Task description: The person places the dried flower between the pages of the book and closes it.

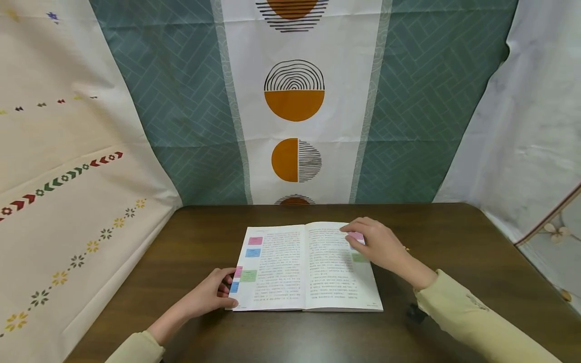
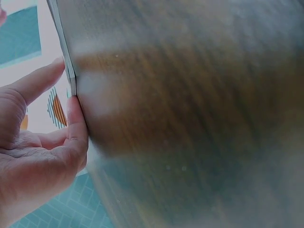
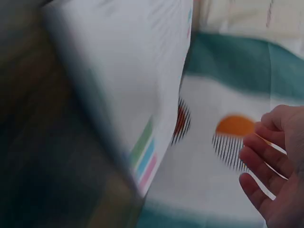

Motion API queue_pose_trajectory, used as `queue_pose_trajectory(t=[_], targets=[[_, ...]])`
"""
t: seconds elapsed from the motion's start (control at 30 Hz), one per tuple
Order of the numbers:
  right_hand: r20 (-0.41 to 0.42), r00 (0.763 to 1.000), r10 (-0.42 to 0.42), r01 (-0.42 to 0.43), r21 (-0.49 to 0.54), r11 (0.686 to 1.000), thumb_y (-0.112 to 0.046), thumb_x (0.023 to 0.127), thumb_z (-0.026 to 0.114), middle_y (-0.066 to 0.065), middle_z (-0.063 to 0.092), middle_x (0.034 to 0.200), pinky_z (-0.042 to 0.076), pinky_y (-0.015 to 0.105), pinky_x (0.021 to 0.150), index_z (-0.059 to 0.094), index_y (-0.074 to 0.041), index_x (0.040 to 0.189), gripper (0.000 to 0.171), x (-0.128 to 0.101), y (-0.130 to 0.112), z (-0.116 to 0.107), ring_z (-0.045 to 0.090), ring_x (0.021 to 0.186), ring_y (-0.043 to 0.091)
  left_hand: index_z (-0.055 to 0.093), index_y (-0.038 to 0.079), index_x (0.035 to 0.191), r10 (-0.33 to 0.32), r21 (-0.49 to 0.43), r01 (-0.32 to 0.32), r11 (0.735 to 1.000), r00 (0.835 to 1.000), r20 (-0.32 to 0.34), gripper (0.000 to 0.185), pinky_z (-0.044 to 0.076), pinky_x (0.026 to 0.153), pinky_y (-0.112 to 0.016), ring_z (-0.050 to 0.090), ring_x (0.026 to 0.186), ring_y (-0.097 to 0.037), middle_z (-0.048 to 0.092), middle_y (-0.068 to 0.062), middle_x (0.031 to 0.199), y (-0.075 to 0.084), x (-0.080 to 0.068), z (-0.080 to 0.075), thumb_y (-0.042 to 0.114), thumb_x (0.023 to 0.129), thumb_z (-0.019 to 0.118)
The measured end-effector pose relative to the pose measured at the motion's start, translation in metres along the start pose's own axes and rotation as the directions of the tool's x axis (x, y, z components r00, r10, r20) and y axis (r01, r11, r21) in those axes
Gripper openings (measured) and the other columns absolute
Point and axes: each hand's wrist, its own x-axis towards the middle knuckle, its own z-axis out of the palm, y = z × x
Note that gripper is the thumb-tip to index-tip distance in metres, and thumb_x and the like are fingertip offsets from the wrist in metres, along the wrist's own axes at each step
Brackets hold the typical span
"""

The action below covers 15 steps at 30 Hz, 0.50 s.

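- In the head view, we see an open book [image 1: 283, 269] lying on the table [image 1: 204, 242], between the left hand [image 1: 209, 295] and the right hand [image 1: 379, 244].
- We see the left hand holding the book by its left edge, thumb over the page near the lower corner and bent fingers along the side.
- Just ahead of the left hand's fingers, we find a green note [image 1: 248, 276]; past it lie a blue note [image 1: 252, 252] and a pink note [image 1: 255, 241].
- The right hand hangs over the right page near its far corner; another green note [image 1: 359, 257] shows below the thumb, partly covered.
- Behind each hand we see a pale sleeve [image 1: 476, 312], and well beyond both hands hangs a green and white cloth [image 1: 204, 101] with orange half-circles.
- In the left wrist view, we look at the book edge-on: the left hand's thumb touches the page side, a fingertip meets the corner, and the table spreads out beyond.
- In the right wrist view, we see the right hand grasping nothing, its fingers loosely bent and parted; the book, blurred, stands apart from the fingertips, with the cloth behind them.
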Motion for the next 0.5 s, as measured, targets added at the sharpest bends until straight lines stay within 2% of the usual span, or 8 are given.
queue_pose_trajectory(t=[0.13, 0.23, 0.5], targets=[[-0.063, 0.995, 0.076, -0.078, -0.031, 0.996, -0.014, 0.085, 0.077, 0.002, 0.072, 0.106, 0.057, 0.042, 0.079, 0.073, -0.013, 0.109, 0.025, -0.027, 0.028, -0.018, 0.068, 0.096, 0.021, 0.037, -0.012, 0.142, 0.003, 0.011, -0.003, 1.000, 1.000, -0.001, 0.082, 0.048, 0.074, -0.023, 0.047, 0.091, -0.022, 0.043, -0.018, 0.114, 0.002, 0.002, 0.000, 0.010, 0.077, 0.083], [-0.079, 0.989, 0.123, -0.129, -0.075, 0.989, -0.014, 0.085, 0.076, 0.003, 0.073, 0.105, 0.056, 0.042, 0.074, 0.073, -0.013, 0.109, 0.024, -0.045, 0.045, -0.028, 0.069, 0.094, 0.023, 0.038, -0.012, 0.141, 0.011, 0.013, -0.011, 1.000, 1.000, 0.000, 0.081, 0.048, 0.074, -0.023, 0.047, 0.091, -0.022, 0.042, -0.018, 0.113, 0.002, 0.003, -0.001, 0.010, 0.077, 0.083], [0.007, 0.974, 0.227, -0.222, -0.169, 0.960, -0.015, 0.087, 0.073, 0.008, 0.071, 0.105, 0.055, 0.044, 0.066, 0.074, -0.010, 0.109, 0.023, -0.078, 0.069, -0.042, 0.070, 0.092, 0.031, 0.036, -0.013, 0.141, -0.001, -0.001, 0.001, 1.000, 1.000, -0.001, 0.083, 0.049, 0.075, -0.024, 0.048, 0.090, -0.022, 0.044, -0.017, 0.112, 0.002, 0.001, 0.000, 0.008, 0.076, 0.083]])
